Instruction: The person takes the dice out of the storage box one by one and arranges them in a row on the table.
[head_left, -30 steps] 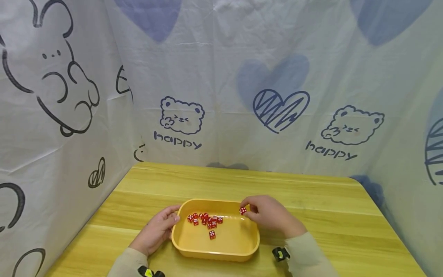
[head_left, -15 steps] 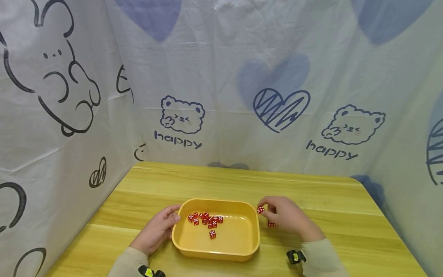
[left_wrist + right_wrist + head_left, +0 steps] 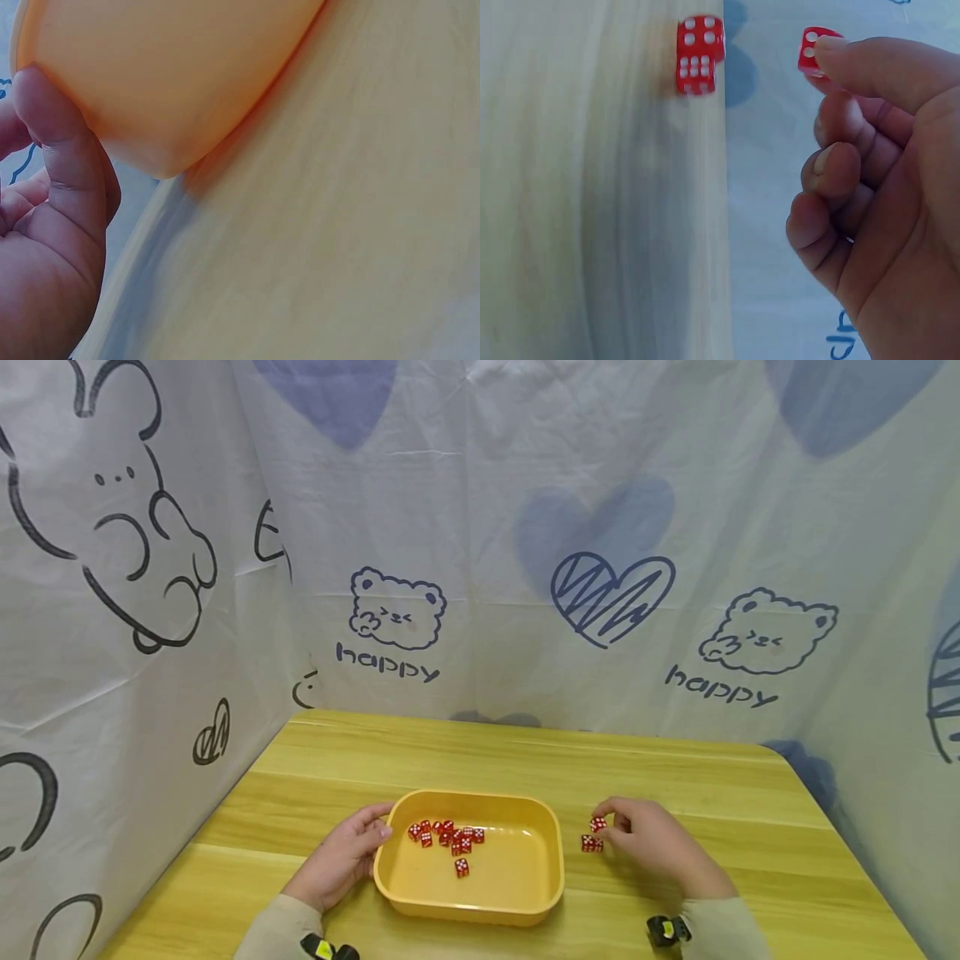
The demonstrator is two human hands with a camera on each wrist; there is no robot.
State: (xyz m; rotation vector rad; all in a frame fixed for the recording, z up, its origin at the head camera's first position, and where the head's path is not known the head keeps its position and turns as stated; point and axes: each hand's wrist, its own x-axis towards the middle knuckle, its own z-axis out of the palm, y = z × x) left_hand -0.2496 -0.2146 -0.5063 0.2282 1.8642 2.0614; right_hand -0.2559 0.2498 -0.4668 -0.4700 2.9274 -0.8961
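My right hand (image 3: 648,839) pinches a red die (image 3: 597,824) with white dots between thumb and index finger, just above two red dice (image 3: 592,843) that sit side by side on the table. In the right wrist view the pinched die (image 3: 808,51) shows at the thumb tip, its other fingers curled below, apart from the pair (image 3: 696,73). At the left end of the yellow plastic tray (image 3: 517,893), my left hand (image 3: 341,860) grips the rim, thumb (image 3: 52,105) on the near side. Several red dice (image 3: 456,839) lie grouped inside the tray, one (image 3: 462,867) nearer its front.
The wood-grain table (image 3: 712,802) extends to the right of the dice and behind the tray. A white cloth (image 3: 480,677) with printed hearts and bears hangs along the back and both sides. Black wrist straps (image 3: 666,930) sit at both sleeves.
My right hand has moved right with the pinched die, from over the tray's right end to above the two dice on the table. The left hand and tray have stayed put.
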